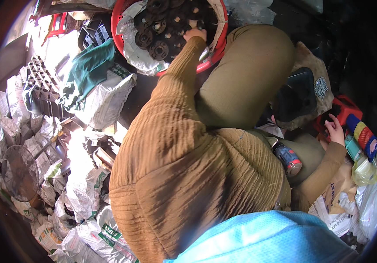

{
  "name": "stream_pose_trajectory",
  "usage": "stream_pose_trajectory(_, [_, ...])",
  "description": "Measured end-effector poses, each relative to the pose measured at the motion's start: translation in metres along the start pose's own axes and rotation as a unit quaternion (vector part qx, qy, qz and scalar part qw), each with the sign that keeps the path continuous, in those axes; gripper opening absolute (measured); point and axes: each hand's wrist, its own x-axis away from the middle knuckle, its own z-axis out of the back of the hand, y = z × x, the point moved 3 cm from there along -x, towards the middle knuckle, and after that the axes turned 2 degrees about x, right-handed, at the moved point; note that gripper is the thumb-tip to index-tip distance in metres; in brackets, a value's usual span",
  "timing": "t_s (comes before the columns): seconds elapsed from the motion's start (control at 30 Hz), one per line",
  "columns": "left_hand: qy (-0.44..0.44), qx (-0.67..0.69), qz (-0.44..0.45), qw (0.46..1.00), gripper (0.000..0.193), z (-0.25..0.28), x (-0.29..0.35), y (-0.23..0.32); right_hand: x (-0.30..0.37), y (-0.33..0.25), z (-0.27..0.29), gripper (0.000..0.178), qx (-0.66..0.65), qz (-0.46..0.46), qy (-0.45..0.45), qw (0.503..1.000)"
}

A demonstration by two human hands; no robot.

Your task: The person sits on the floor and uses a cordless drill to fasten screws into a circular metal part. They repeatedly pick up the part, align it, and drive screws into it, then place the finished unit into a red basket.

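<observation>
My left hand (195, 33) reaches into a red plastic basket (117, 33) at the top. Its fingers are closed at a dark round part among several dark flanged discs (158, 50); the fingertips are partly hidden. A pale sack lining (132, 55) hangs inside the basket. At the right, my right hand (335, 130) is open, its fingers apart and nothing seen in them. Close to it are a red plastic object (350, 108) and a knitted striped piece (364, 136) in blue, yellow and red. A blue and red power tool (288, 158) rests at my lap.
A dark tray (300, 94) lies on brown sacking, beside a heap of silvery screws (321, 87). Many white sacks (83, 188) crowd the left side, with a fan (20, 173) and a green cloth (89, 70). Plastic bags (371, 206) and paper lie at lower right.
</observation>
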Motion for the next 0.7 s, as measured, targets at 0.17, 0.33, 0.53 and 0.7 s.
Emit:
stream_pose_trajectory(0.17, [0.098, 0.383, -0.134, 0.909, 0.057, 0.125, 0.029, 0.025, 0.011, -0.010, -0.001, 0.046, 0.016, 0.051, 0.037, 0.998])
stream_pose_trajectory(0.33, [-0.206, 0.658, -0.302, 0.658, 0.031, 0.258, 0.132, 0.147, 0.044, -0.079, -0.030, 0.031, -0.217, 0.253, 0.092, 0.938])
stream_pose_trajectory(0.53, [-0.385, 0.471, -0.379, 0.697, 0.031, 0.213, 0.284, 0.289, 0.088, -0.138, -0.067, 0.040, -0.452, 0.346, 0.008, 0.822])
stream_pose_trajectory(0.7, [-0.504, 0.223, -0.341, 0.762, 0.034, 0.133, 0.318, 0.286, 0.084, -0.103, -0.083, 0.029, -0.456, 0.160, 0.025, 0.875])
